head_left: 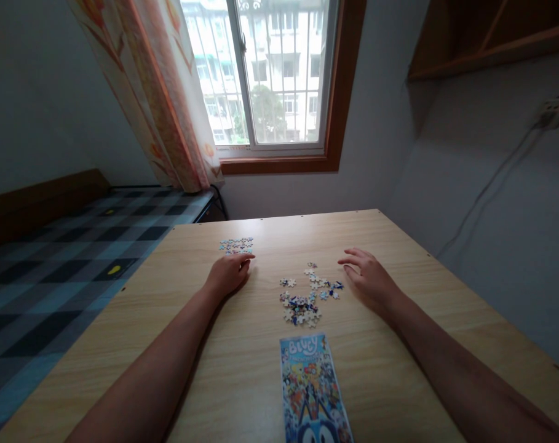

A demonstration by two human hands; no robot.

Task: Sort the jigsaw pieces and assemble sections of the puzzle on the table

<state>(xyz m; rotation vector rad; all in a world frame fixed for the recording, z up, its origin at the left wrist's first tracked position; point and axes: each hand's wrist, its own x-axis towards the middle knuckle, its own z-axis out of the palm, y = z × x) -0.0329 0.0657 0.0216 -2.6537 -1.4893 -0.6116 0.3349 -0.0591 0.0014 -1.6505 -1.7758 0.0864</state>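
Several small jigsaw puzzle pieces [237,241] lie in close rows toward the far left of the table. My left hand [226,274] rests just below them, its index finger stretched out along the lowest row and the thumb slightly apart; no piece shows in it. A loose heap of jigsaw pieces [301,309] sits mid-table, some pale side up, others dark blue. More scattered pieces [317,282] trail away behind the heap. To their right, my right hand [364,271] hovers or rests with fingers spread, holding nothing visible.
A colourful Bluey picture box or sheet [311,391] lies nearest me on the wooden table [242,381]. Left of the table is a bed with a checked cover [76,264]. Ahead are a curtain [154,92] and a barred window [283,80]. A cable [486,184] hangs on the right wall.
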